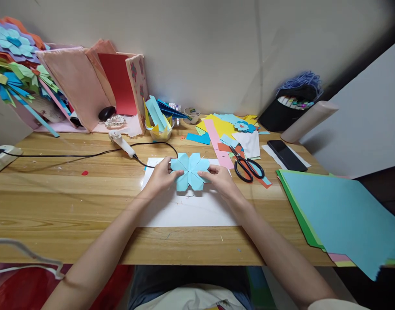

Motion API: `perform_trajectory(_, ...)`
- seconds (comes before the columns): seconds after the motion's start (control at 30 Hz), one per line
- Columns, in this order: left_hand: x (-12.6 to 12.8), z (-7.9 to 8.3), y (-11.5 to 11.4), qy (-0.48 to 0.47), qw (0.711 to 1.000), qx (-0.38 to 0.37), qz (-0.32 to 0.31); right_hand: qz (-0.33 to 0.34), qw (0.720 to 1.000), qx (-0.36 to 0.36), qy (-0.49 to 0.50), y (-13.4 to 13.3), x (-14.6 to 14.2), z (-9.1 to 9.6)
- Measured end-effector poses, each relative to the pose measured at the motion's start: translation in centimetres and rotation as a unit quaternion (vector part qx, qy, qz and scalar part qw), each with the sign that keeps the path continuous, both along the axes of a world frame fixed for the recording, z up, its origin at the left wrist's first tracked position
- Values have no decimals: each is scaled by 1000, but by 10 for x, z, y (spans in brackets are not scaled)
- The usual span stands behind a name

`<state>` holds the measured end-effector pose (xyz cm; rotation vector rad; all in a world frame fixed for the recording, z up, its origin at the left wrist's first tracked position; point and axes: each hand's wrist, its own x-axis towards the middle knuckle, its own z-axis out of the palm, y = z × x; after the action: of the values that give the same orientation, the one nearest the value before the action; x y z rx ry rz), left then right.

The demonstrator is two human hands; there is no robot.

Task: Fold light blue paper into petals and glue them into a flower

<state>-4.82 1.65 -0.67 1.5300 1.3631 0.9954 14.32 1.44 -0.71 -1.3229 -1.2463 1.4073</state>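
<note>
A light blue folded paper flower with several petals is held just above a white sheet in the middle of the wooden desk. My left hand pinches its left side, fingers closed on a petal. My right hand grips its right side the same way. Both forearms reach in from the near edge.
Black-handled scissors lie right of the flower among coloured paper scraps. A glue gun with a black cord lies behind-left. A stack of coloured sheets overhangs the right edge, with a phone behind it. Paper crafts and a small bowl line the back.
</note>
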Motion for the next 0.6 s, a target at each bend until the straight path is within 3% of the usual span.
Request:
perform_trajectory(0.17,5,-6,0,-76,997,-30,14,-10,1000,13,19,-4,-6,2)
perform_trajectory(0.27,8,-7,-3,-69,997,-12,34,-22,999,9,24,-6,-9,3)
perform_trajectory(0.6,13,14,-14,-15,995,-90,-28,21,997,40,-61,4,2,0)
